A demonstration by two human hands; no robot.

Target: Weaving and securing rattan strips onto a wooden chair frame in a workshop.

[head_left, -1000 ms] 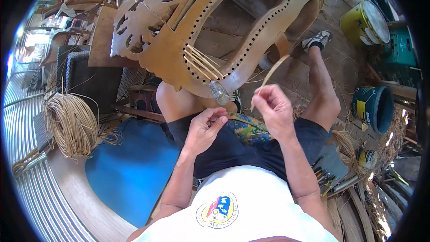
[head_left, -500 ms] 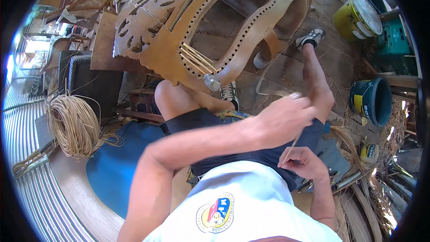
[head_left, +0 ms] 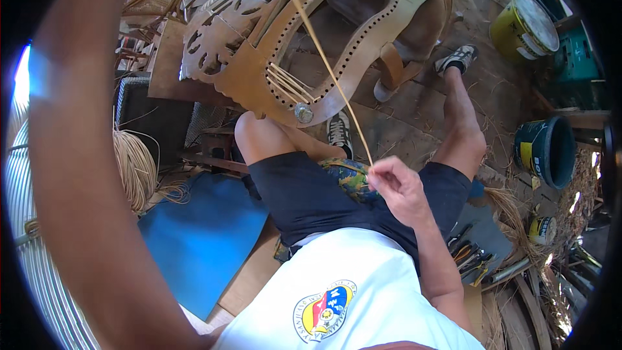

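My right hand [head_left: 400, 191] pinches one end of a thin rattan strip [head_left: 337, 84] above my lap. From those fingers the strip slants up and left, passing in front of a carved wooden furniture frame [head_left: 240, 74]. My raised left forearm [head_left: 91, 155] crosses the left side of the view; the hand itself lies outside the picture. Small holes line the frame's curved opening. Several short rattan strands [head_left: 288, 84] span the opening's near corner, beside a grey round lump [head_left: 303, 113] on the frame's edge.
Coiled rattan [head_left: 133, 168] lies at the left, near a blue sheet [head_left: 201, 233]. To the right stand a yellow bucket [head_left: 518, 29] and a dark green bucket [head_left: 547, 152]. Hand tools [head_left: 470, 256] and loose fibres [head_left: 502, 210] lie by my right thigh.
My left arm has swung from across my lap up and left, its hand leaving the view. My right hand has risen and moved left, and the rattan strip now stretches up over the frame.
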